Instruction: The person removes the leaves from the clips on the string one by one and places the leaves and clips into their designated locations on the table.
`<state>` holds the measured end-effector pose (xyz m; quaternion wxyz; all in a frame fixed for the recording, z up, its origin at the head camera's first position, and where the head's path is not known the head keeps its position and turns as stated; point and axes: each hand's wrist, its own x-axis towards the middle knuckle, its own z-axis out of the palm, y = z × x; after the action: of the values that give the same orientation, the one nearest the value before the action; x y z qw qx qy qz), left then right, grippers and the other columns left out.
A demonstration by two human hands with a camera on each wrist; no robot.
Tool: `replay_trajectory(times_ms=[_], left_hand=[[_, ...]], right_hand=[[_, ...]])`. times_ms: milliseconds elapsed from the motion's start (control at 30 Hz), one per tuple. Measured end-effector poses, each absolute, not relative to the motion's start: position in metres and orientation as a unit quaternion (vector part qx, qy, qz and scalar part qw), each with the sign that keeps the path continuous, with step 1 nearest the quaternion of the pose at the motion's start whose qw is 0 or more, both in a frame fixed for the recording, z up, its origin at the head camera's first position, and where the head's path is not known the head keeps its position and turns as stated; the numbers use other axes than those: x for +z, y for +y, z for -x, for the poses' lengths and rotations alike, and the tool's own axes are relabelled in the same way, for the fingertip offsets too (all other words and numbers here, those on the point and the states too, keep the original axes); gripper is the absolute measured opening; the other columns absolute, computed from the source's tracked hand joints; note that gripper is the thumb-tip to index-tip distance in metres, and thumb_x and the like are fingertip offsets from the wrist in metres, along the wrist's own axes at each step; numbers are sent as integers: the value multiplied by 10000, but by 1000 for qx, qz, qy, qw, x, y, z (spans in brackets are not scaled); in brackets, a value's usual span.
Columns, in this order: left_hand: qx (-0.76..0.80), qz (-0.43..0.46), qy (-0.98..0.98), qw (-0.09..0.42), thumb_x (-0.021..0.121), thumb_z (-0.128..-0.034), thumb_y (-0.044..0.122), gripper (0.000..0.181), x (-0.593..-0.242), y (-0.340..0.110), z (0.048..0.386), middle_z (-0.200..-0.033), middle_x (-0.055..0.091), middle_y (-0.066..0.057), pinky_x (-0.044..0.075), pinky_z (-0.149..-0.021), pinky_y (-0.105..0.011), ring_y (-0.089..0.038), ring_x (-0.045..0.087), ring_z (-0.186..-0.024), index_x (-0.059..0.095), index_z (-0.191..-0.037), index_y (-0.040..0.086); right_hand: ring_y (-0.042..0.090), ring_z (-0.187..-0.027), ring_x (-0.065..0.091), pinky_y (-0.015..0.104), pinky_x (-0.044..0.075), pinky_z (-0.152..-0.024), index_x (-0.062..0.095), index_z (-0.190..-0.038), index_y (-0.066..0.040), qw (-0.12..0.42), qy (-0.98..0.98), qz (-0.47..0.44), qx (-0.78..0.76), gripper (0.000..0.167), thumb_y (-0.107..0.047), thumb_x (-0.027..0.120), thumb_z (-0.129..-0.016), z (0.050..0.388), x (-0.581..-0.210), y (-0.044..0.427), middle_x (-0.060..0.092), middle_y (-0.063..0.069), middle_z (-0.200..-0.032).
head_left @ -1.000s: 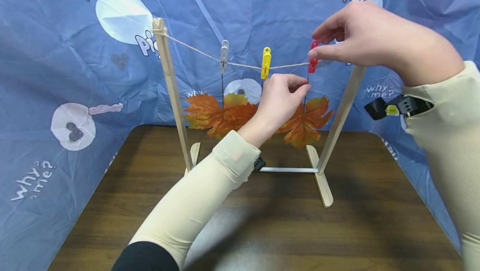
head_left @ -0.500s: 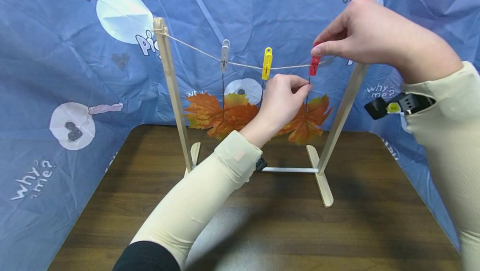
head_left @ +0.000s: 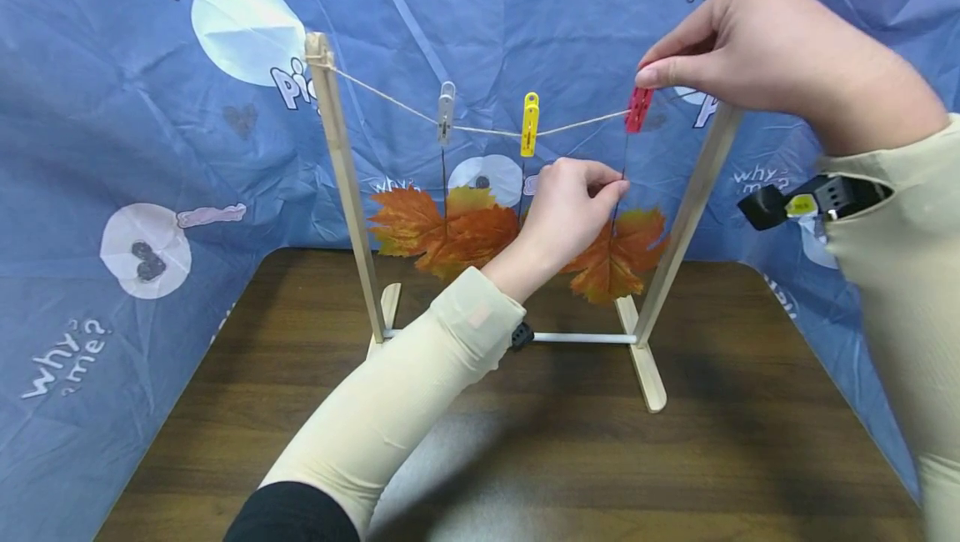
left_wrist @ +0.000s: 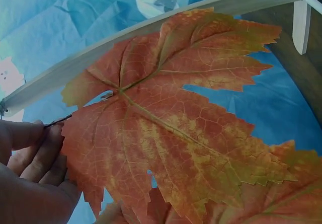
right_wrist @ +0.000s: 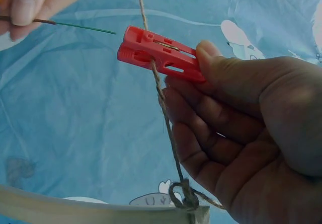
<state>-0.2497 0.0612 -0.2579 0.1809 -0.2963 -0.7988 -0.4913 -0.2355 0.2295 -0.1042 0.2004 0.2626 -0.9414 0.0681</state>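
Upper right, the right hand [head_left: 783, 58] pinches the clip [head_left: 638, 111]; near the middle, the left hand [head_left: 561, 213] pinches the stem [right_wrist: 85, 27], likely so the leaf [head_left: 611, 263] won't fall.

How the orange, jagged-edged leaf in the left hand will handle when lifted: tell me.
The orange, jagged-edged leaf probably feels light: the left hand pinches only its thin, dark stem. That stem seems fairly stiff, since its green tip juts out straight. The leaf itself may flex or flutter when pushed, as it looks thin and broadly spread.
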Motion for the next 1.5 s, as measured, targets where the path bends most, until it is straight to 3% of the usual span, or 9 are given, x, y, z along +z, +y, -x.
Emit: replay_trajectory(times_ms=[433,767,967,1167,1500], left_hand=[[-478,322,-799,171,734,-959,125,112,-272,66,237,-879,758,4,446,-649,-168,-31,580,-693,814,-980,50],[-475,341,-797,149,724,-968,137,134,-283,69,223,-937,764,4,465,-647,-144,41,599,-721,809,-1025,51],[-474,349,-796,142,731,-963,138,134,-291,68,216,-928,762,13,470,-649,-133,57,600,-730,809,-1025,49],[-475,354,-796,128,728,-966,138,125,-299,69,207,-886,752,38,458,-622,-136,38,578,-678,812,-1005,55],[-479,361,-793,108,733,-959,128,109,-307,69,186,-824,726,79,452,-586,-135,27,537,-625,812,-1003,67]], right_hand=[[227,-685,441,217,372,-525,771,-1151,-27,218,-941,-240,97,307,-279,693,-993,232,-97,232,737,190,-950],[131,-613,466,189,363,-525,782,-1123,-27,234,-933,-252,105,276,-246,743,-959,225,-96,236,742,190,-934],[182,-658,448,154,368,-530,760,-1166,-14,247,-933,-239,110,291,-229,723,-973,218,-100,242,726,229,-957],[209,-748,463,53,358,-628,717,-1240,-1,252,-939,-199,125,335,-235,671,-1006,217,-98,249,694,282,-1093],[151,-813,467,40,361,-666,709,-1262,-24,267,-931,-194,154,339,-241,674,-1004,214,-100,251,672,275,-1187]])
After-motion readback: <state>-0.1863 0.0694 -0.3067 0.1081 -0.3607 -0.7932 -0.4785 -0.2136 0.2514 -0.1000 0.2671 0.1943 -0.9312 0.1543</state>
